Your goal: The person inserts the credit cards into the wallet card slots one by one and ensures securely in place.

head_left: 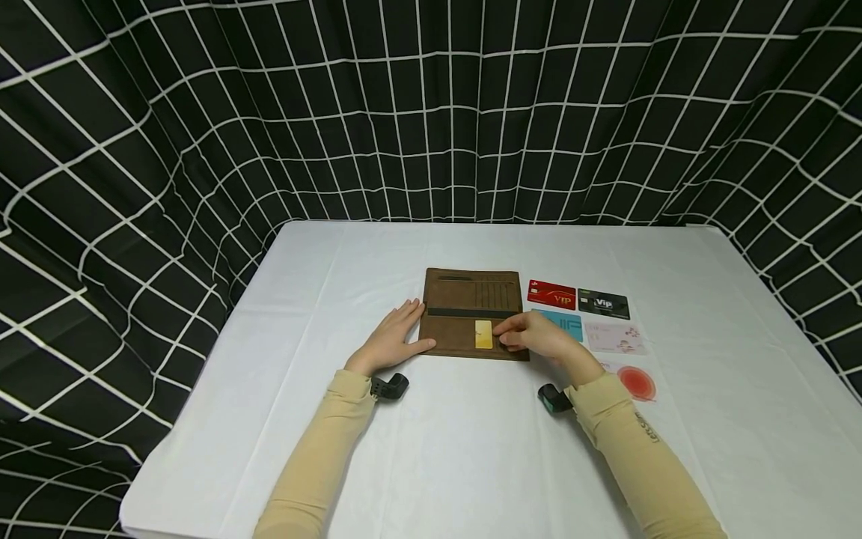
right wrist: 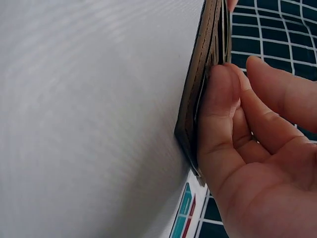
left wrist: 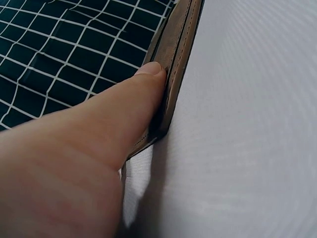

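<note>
A brown leather wallet (head_left: 450, 335) lies opened out flat on the table, with card slots in its upper half. A gold card (head_left: 483, 335) shows upright on the lower half. My left hand (head_left: 393, 338) rests at the wallet's left edge with fingers spread, its thumb (left wrist: 150, 69) pressing on the lower-left corner. My right hand (head_left: 539, 337) is at the lower right of the wallet, just right of the gold card. In the right wrist view, its curled thumb (right wrist: 221, 91) and a finger pinch at the wallet's layered inner edge. The fingers hide what lies between them.
Right of the wallet lie a red card (head_left: 551, 295), a black card (head_left: 603, 304), a teal card (head_left: 564, 325), a pale pink card (head_left: 614, 337) and a card with a red circle (head_left: 636, 382), partly under the right forearm. A white cloth covers the table (head_left: 350, 262); black gridded curtains surround it.
</note>
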Action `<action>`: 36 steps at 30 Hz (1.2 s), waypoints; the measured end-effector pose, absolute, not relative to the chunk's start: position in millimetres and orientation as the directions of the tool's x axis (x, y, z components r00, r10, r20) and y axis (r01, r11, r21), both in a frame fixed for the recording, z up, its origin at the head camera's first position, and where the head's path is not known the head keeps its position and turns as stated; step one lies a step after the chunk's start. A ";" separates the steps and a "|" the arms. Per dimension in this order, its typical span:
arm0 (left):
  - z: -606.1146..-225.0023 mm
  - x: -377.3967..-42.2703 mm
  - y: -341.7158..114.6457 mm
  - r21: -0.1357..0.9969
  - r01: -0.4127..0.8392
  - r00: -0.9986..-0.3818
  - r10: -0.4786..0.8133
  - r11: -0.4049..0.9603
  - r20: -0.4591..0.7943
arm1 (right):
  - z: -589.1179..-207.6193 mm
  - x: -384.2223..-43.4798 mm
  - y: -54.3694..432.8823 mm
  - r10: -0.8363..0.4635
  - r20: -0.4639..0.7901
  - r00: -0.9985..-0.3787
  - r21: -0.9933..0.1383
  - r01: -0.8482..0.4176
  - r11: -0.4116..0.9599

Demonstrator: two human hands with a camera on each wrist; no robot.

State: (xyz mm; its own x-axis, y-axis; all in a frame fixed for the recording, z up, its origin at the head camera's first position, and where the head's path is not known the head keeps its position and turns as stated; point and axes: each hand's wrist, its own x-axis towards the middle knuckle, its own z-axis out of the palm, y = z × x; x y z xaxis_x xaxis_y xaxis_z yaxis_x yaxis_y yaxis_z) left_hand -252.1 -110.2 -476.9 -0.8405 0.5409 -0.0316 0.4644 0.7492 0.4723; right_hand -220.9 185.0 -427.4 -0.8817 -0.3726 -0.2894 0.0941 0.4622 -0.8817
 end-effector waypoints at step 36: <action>-474.4 -250.2 -110.0 0.473 0.462 -0.842 0.538 0.750 -0.030 | -426.9 -225.0 174.9 -0.347 -0.304 -0.887 -0.824 0.062 0.563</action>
